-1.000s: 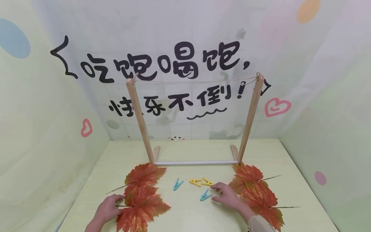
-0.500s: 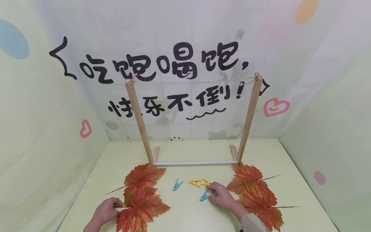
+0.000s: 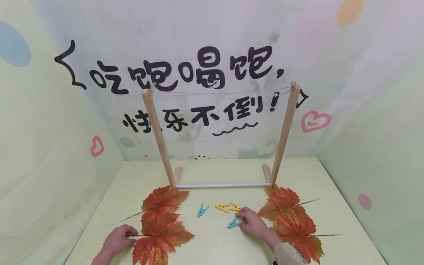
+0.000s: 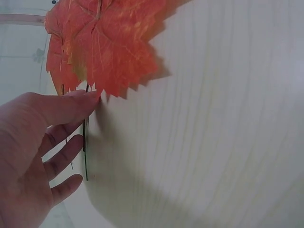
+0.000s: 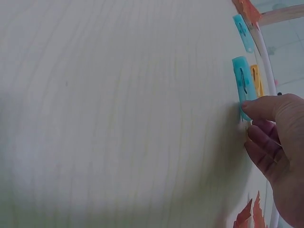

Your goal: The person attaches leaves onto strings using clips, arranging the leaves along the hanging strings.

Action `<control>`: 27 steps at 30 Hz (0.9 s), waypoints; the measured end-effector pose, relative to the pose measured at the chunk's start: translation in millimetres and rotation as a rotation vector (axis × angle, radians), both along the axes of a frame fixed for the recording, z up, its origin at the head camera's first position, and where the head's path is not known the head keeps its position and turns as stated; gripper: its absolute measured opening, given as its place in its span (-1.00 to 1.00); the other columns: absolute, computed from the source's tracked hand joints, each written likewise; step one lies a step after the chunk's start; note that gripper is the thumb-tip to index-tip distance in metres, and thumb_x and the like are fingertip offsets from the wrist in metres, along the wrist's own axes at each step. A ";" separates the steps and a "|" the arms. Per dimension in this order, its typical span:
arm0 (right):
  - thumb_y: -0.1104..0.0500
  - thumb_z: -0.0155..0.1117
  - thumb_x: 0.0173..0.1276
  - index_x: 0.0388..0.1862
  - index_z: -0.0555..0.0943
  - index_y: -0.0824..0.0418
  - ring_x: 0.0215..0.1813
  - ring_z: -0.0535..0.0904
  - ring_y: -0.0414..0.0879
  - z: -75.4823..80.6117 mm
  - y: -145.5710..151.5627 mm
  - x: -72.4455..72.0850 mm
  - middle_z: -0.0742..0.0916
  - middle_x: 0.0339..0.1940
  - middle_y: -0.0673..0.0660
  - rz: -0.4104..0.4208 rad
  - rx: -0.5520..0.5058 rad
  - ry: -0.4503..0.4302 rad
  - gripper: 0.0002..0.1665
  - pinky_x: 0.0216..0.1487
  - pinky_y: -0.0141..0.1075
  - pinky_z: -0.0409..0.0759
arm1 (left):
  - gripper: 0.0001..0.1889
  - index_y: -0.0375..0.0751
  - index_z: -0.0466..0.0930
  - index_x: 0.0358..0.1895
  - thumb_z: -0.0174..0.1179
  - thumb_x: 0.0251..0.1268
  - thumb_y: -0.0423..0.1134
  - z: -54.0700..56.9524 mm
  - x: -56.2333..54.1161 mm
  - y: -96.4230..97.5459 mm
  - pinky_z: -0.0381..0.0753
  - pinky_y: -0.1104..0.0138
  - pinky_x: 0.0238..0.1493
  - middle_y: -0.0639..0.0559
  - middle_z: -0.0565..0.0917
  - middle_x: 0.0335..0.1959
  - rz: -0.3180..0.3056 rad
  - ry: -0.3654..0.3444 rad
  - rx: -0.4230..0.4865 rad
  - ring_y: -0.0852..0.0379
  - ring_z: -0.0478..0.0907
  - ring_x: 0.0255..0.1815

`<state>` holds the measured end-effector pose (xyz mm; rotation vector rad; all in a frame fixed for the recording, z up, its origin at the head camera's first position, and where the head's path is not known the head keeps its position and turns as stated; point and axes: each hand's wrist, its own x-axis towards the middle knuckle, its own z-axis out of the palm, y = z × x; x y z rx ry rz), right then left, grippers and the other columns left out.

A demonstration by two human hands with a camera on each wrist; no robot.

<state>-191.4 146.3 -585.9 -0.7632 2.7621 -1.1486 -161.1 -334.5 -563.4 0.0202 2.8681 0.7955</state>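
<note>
My right hand (image 3: 244, 221) pinches the near end of a blue clothes peg (image 3: 233, 223) that lies on the pale wooden table (image 3: 218, 246). In the right wrist view the thumb of that hand (image 5: 249, 118) lies on the peg (image 5: 242, 80) and the fingers curl behind it. My left hand (image 3: 127, 234) rests at the front left, its fingertips touching the thin stem (image 3: 139, 235) of the nearest red maple leaf (image 3: 162, 239). The left wrist view shows the thumb of that hand (image 4: 88, 123) at the base of the leaf (image 4: 109, 52), with the fingers loosely extended along the stem (image 4: 84, 156).
A second blue peg (image 3: 202, 209) and two yellow pegs (image 3: 228, 207) lie mid-table. Another red leaf (image 3: 164, 198) lies at the left, two more (image 3: 291, 217) at the right. Behind stands a wooden frame (image 3: 285, 136) with a string (image 3: 218, 92) on top and a white rod (image 3: 223, 185) at its base.
My right hand slid left from beside the right leaves onto the nearer blue peg and closed on its end. My left hand stayed on the leaf stem.
</note>
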 end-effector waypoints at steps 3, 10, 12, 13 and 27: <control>0.41 0.32 0.00 -0.17 0.61 0.40 -0.35 0.44 -0.21 -0.1 0.9 0.5 0.55 -0.32 0.04 -0.004 0.007 0.022 -0.66 -0.37 -0.44 0.46 | -0.85 -0.14 0.61 -0.52 0.36 -0.18 -0.45 -0.4 -0.5 -1.2 0.52 0.23 -0.32 0.11 0.59 -0.49 -0.015 0.012 0.001 0.15 0.55 -0.42; 0.30 0.39 0.00 -0.27 0.61 0.29 -0.35 0.42 -0.23 0.0 1.9 1.0 0.53 -0.35 -0.02 -0.010 0.004 0.026 -0.74 -0.35 -0.42 0.45 | -0.83 -0.10 0.58 -0.59 0.35 -0.15 -0.44 -2.1 -3.4 -1.0 0.49 0.26 -0.38 0.13 0.56 -0.54 -0.027 0.006 -0.034 0.21 0.48 -0.47; 0.28 0.39 0.00 -0.28 0.60 0.28 -0.35 0.41 -0.24 0.0 2.0 0.8 0.54 -0.36 -0.02 -0.014 0.002 0.019 -0.74 -0.35 -0.41 0.44 | -0.84 -0.12 0.57 -0.58 0.34 -0.13 -0.44 -2.5 -3.4 -1.0 0.48 0.28 -0.39 0.13 0.56 -0.54 -0.037 -0.005 -0.019 0.22 0.46 -0.48; 0.27 0.39 0.01 -0.29 0.60 0.27 -0.36 0.41 -0.24 -0.1 2.1 0.8 0.55 -0.37 -0.03 -0.016 -0.001 0.012 -0.75 -0.36 -0.41 0.44 | -0.85 -0.13 0.57 -0.57 0.34 -0.11 -0.43 -2.6 -3.2 -1.1 0.47 0.30 -0.39 0.13 0.55 -0.54 -0.050 -0.006 -0.011 0.22 0.46 -0.48; 0.22 0.37 0.06 -0.24 0.61 0.26 -0.31 0.49 -0.22 2.0 5.5 3.3 0.62 -0.33 -0.01 -0.048 -0.035 -0.045 -0.74 -0.30 -0.39 0.49 | -0.95 -0.22 0.59 -0.49 0.28 0.01 -0.39 16.1 -6.5 2.7 0.43 0.45 -0.53 0.17 0.57 -0.55 -0.316 0.052 0.181 0.42 0.36 -0.54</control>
